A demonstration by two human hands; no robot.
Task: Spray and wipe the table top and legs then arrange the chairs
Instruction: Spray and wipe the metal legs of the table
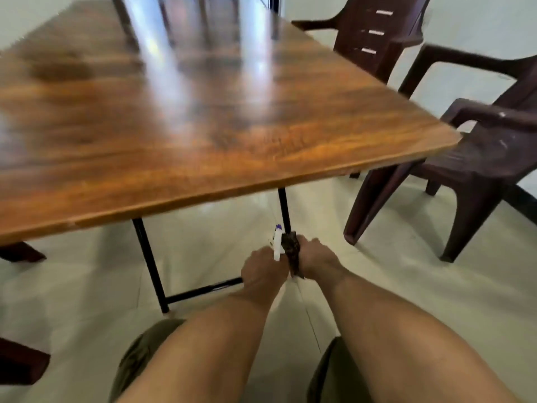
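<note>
Down low under the near edge of the desk [203, 126], the left hand [263, 270] is gripping a white spray bottle [277, 245], fingers curled round it and the nozzle poking up just past them. Touching it on the right, the right hand [315, 257] is squeezing a dark cloth [292, 253] round the black desk leg [284, 207], fingers wrapped tight. A brown chair [479, 158] is sitting well off to their right.

A pale, glossy tiled floor [203, 242] fills the lower half of the room, thin grout lines running toward its near edge. A plain white wall [479, 24] rises beyond the floor's far right side. A short black band [523, 206], too blurred to identify, crosses the floor at its right edge. Olive-green cloth trousers [139, 353] show at the near edge.
</note>
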